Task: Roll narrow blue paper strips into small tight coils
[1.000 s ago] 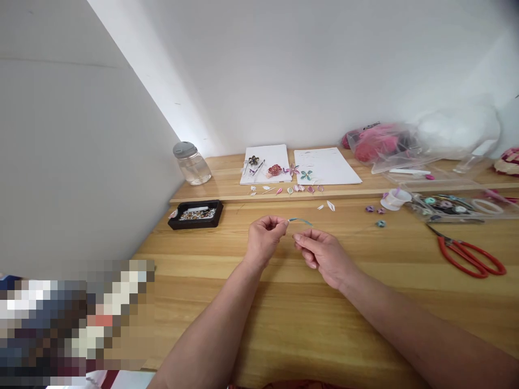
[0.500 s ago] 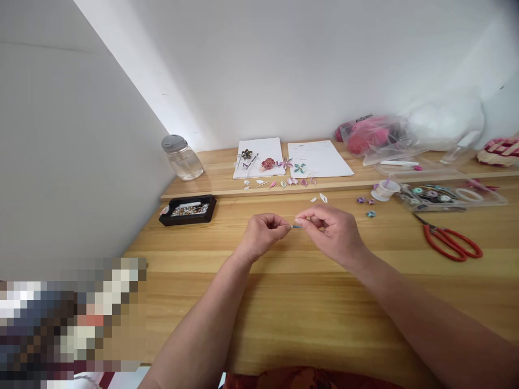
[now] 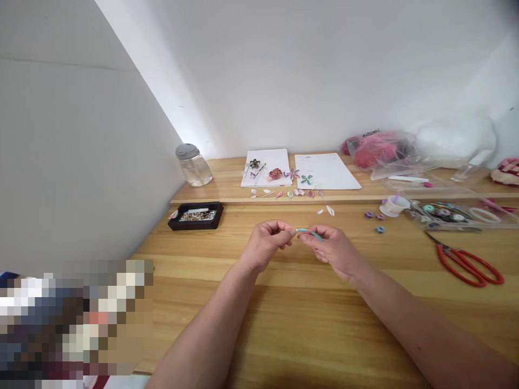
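Above the middle of the wooden table, a thin light-blue strip (image 3: 308,232) stretches between my two hands, bent in a shallow arc. My left hand (image 3: 270,242) pinches its left end between thumb and forefinger. My right hand (image 3: 330,249) has its fingers curled around the strip from below, and the strip's free end passes over the forefinger. Just beyond the hands lie small white leaf-shaped pieces (image 3: 330,210). To the right of them sit small purple rolls (image 3: 368,215) and a small blue roll (image 3: 380,229).
Red-handled scissors (image 3: 466,263) lie at the right, near a clear box of spools (image 3: 446,212) and a white spool (image 3: 394,205). A black tray of beads (image 3: 196,216) and a lidded jar (image 3: 194,166) stand left. White paper (image 3: 330,167) and flower pieces line the raised back ledge (image 3: 227,195).
More of the blue strip shows now, arching between the hands. My right hand has turned and lowered its fingers under it. The whole view has shifted slightly.
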Tool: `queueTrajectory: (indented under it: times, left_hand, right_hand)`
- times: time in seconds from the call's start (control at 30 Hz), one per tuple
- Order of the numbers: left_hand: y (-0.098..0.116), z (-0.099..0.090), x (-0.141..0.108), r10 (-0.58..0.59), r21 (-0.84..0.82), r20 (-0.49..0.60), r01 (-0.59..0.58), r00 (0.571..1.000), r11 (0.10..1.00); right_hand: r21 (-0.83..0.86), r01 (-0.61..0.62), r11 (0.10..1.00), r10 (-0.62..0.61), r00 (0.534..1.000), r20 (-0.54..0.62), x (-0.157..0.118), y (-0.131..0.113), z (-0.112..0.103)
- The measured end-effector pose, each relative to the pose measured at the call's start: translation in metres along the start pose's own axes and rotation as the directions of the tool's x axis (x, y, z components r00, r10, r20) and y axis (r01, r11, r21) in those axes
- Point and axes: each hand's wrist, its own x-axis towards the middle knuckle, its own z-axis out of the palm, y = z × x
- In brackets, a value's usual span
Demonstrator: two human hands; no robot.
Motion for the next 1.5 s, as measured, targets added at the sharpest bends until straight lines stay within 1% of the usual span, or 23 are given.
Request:
queueTrajectory:
  times: [0.1,0.17,0.23,0.3,0.37,0.4,0.5,0.57,0.6,0.67,0.8,1.0,1.07,1.13,1.23,1.3,1.33,1.4,1.5]
  left_hand:
    - [-0.002,-0.001,0.004,0.035,-0.035,-0.136,-0.041,0.990,0.999]
    - [-0.003,-0.001,0.005,0.055,-0.015,-0.211,-0.059,0.976,0.998]
    - [-0.004,-0.001,0.006,0.079,0.034,-0.264,-0.073,0.961,0.997]
    - [-0.004,-0.002,0.007,0.105,0.092,-0.288,-0.082,0.952,0.992]
    - [-0.005,-0.003,0.007,0.112,0.140,-0.286,-0.074,0.952,0.987]
    - [-0.005,-0.003,0.007,0.108,0.162,-0.279,-0.064,0.954,0.985]
    - [-0.006,-0.004,0.007,0.081,0.219,-0.218,-0.032,0.973,0.975]
    - [-0.007,-0.005,0.006,0.060,0.249,-0.145,-0.022,0.988,0.968]
    - [-0.007,-0.005,0.005,0.044,0.260,-0.104,-0.016,0.994,0.965]
    - [-0.007,-0.004,0.003,0.000,0.279,-0.031,0.009,1.000,0.960]
    - [-0.003,-0.002,-0.002,-0.072,0.298,0.063,0.050,0.995,0.953]
    - [0.002,0.000,-0.006,-0.112,0.239,0.143,0.076,0.983,0.968]
    - [0.003,0.001,-0.007,-0.119,0.211,0.159,0.083,0.980,0.974]
    - [0.003,0.001,-0.007,-0.115,0.169,0.158,0.088,0.981,0.982]
    - [0.003,0.001,-0.006,-0.082,0.090,0.124,0.071,0.989,0.993]
    - [0.002,0.001,-0.003,-0.056,0.041,0.077,0.053,0.995,0.998]
    - [0.002,0.001,-0.002,-0.044,0.019,0.045,0.043,0.998,0.999]
    - [0.001,0.000,0.001,-0.022,-0.018,-0.022,0.021,1.000,1.000]
    - [0.000,-0.001,0.004,0.014,-0.045,-0.119,-0.019,0.993,0.999]
  right_hand:
    - [0.111,-0.063,0.992,0.058,0.997,0.052,-0.004,0.003,0.006]
    - [0.111,-0.062,0.992,0.055,0.997,0.062,-0.006,0.004,0.010]
    - [0.032,-0.021,0.999,0.020,0.999,0.028,-0.009,0.003,0.014]
    - [-0.108,0.073,0.991,-0.076,0.997,-0.026,-0.013,0.000,0.017]
    - [-0.272,0.194,0.943,-0.219,0.973,-0.067,-0.018,-0.004,0.019]
    - [-0.352,0.251,0.902,-0.297,0.951,-0.082,-0.019,-0.007,0.019]
    - [-0.552,0.368,0.749,-0.498,0.861,-0.103,-0.023,-0.013,0.015]
    - [-0.617,0.415,0.668,-0.582,0.809,-0.086,-0.022,-0.017,0.009]
    - [-0.627,0.433,0.648,-0.603,0.794,-0.075,-0.021,-0.019,0.006]
    - [-0.617,0.453,0.643,-0.617,0.785,-0.066,-0.018,-0.021,0.000]
    - [-0.605,0.450,0.657,-0.596,0.801,-0.052,-0.011,-0.022,-0.007]
    - [-0.562,0.423,0.711,-0.538,0.842,-0.045,-0.003,-0.016,-0.012]
    - [-0.528,0.402,0.748,-0.497,0.867,-0.043,0.000,-0.013,-0.013]
    - [-0.461,0.353,0.814,-0.417,0.908,-0.039,0.003,-0.008,-0.012]
    - [-0.264,0.199,0.944,-0.217,0.975,-0.041,0.006,-0.001,-0.008]
    - [-0.107,0.080,0.991,-0.084,0.996,-0.039,0.006,0.003,-0.005]
    - [-0.043,0.030,0.999,-0.031,0.999,-0.030,0.005,0.004,-0.003]
    - [0.050,-0.037,0.998,0.037,0.999,0.004,0.003,0.006,0.001]
    - [0.090,-0.061,0.994,0.057,0.997,0.049,-0.001,0.008,0.007]
